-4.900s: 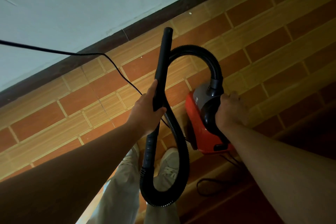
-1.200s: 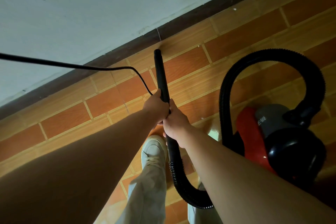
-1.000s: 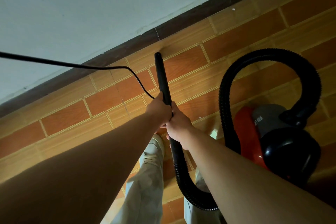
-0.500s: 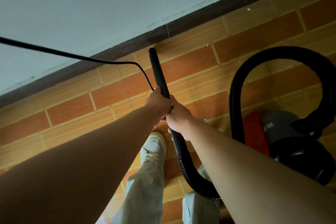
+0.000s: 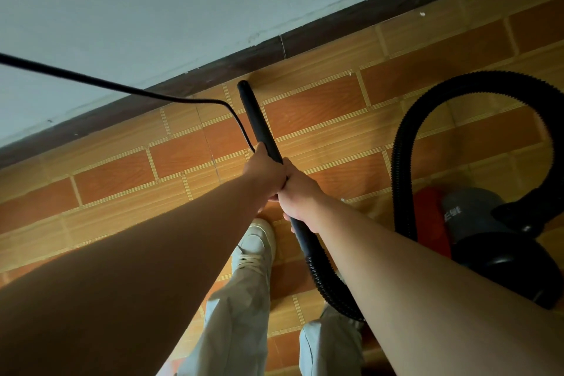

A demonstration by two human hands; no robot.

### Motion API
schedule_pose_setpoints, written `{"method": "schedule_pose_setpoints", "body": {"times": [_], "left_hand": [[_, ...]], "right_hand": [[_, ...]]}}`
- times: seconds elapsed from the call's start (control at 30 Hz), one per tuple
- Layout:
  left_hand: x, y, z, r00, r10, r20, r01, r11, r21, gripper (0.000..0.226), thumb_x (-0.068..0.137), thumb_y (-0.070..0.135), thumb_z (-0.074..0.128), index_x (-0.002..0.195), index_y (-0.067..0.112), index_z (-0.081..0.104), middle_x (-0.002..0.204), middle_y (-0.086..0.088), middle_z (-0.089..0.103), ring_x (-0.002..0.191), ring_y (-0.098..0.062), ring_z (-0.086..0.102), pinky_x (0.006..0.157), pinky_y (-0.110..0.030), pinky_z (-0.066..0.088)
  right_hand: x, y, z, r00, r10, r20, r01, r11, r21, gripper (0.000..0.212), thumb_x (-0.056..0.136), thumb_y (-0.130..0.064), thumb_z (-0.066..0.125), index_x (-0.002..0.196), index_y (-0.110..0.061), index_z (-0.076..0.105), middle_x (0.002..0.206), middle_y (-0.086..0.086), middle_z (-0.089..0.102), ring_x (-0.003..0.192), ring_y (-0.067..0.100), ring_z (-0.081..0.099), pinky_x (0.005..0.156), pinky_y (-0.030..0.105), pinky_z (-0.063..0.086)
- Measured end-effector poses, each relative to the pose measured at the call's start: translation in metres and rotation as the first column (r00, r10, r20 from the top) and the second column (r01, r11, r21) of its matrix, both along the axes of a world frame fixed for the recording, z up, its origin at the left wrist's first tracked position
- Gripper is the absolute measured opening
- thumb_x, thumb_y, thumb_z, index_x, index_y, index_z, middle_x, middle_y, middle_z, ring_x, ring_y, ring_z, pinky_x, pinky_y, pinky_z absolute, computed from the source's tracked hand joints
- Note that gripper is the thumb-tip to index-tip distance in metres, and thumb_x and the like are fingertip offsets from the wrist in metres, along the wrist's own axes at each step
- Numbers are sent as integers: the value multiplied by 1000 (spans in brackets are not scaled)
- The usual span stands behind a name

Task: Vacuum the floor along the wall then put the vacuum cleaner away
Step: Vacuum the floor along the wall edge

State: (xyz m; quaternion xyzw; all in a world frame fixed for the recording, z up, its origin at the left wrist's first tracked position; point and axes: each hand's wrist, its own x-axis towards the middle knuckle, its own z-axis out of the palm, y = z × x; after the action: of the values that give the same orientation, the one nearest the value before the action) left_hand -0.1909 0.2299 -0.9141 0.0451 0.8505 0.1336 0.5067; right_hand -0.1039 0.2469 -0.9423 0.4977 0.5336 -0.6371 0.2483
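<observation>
I grip the black vacuum wand (image 5: 255, 119) with both hands, my left hand (image 5: 265, 169) above and my right hand (image 5: 297, 191) just below it. The wand's tip lies on the tiled floor close to the dark skirting board (image 5: 213, 76) of the pale wall (image 5: 183, 3). A ribbed black hose (image 5: 406, 137) runs from the wand under my right arm, then arches up and over to the red, grey and black vacuum body (image 5: 476, 229), which stands on the floor at the right.
A black power cord (image 5: 122, 90) hangs from the left across the wall and drops behind my left hand. My legs in pale trousers and a white shoe (image 5: 254, 241) stand under the wand. Orange and tan brick-pattern tiles (image 5: 116, 174) spread to the left.
Since 4.9 s ago my right hand left the vacuum body and joined the left on the wand. Over the last second the wand tip slid closer to the skirting board.
</observation>
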Motion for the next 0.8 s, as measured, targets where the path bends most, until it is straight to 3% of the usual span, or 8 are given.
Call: {"method": "schedule_pose_setpoints", "body": {"times": [0.2, 0.3, 0.43, 0.53, 0.63, 0.7, 0.73, 0.8], "left_hand": [[15, -4, -5, 981, -193, -28, 192, 980, -43, 62, 99, 13, 53, 155, 23, 27, 125, -16, 59, 99, -34, 64, 83, -46, 59], [36, -17, -5, 968, -249, 4, 249, 967, -57, 73, 100, 15, 52, 160, 29, 13, 129, -18, 59, 95, -31, 63, 70, -37, 55], [55, -20, -7, 942, -336, -1, 336, 941, -51, 73, 100, 15, 50, 160, 29, 10, 126, -17, 62, 85, -26, 59, 56, -28, 46], [65, -13, -8, 925, -380, -2, 380, 924, -45, 73, 101, 16, 50, 161, 29, 10, 126, -16, 62, 79, -21, 56, 50, -23, 39], [73, -3, -10, 898, -440, 5, 440, 898, -28, 74, 101, 17, 50, 160, 30, 9, 128, -15, 63, 78, -20, 56, 49, -21, 38], [78, 6, -10, 879, -477, 9, 477, 879, -22, 74, 101, 17, 51, 160, 32, 9, 130, -13, 63, 75, -16, 56, 49, -21, 37], [81, 9, -10, 872, -489, 11, 489, 872, -23, 74, 101, 18, 51, 160, 32, 10, 130, -13, 63, 70, -13, 53, 49, -21, 36], [85, 16, -11, 862, -506, 18, 507, 862, -25, 73, 101, 20, 51, 160, 34, 10, 128, -12, 63, 65, -10, 50, 47, -20, 35]], "right_hand": [[20, -14, 13, 999, -52, 11, 52, 998, 17, 72, 105, -24, 45, 160, -41, 4, 116, 15, 69, 79, 27, 60, 75, 44, 58], [40, -30, 25, 992, -123, 17, 123, 992, -7, 65, 104, -24, 45, 159, -36, 13, 116, 17, 69, 82, 27, 59, 81, 49, 57], [61, -36, 30, 994, -100, 53, 98, 995, 30, 77, 105, -24, 46, 163, -32, -3, 119, 12, 66, 101, 31, 67, 89, 47, 58], [71, -35, 27, 987, -152, 57, 151, 988, 16, 75, 107, -25, 43, 163, -30, -8, 116, 13, 66, 100, 32, 67, 88, 47, 57], [79, -33, 24, 949, -311, 50, 309, 950, 52, 59, 108, -29, 40, 161, -35, 14, 103, 8, 63, 89, 26, 62, 76, 40, 52], [83, -30, 24, 920, -391, 25, 383, 911, 151, 46, 108, -32, 41, 153, -28, 36, 112, 7, 63, 94, 23, 60, 84, 41, 52], [85, -29, 23, 910, -413, 33, 404, 902, 151, 45, 108, -32, 41, 152, -30, 37, 114, 7, 63, 95, 24, 60, 87, 43, 53], [88, -24, 24, 887, -453, 89, 451, 892, 38, 54, 108, -33, 37, 156, -47, 17, 110, 9, 63, 91, 26, 57, 83, 45, 55]]}}
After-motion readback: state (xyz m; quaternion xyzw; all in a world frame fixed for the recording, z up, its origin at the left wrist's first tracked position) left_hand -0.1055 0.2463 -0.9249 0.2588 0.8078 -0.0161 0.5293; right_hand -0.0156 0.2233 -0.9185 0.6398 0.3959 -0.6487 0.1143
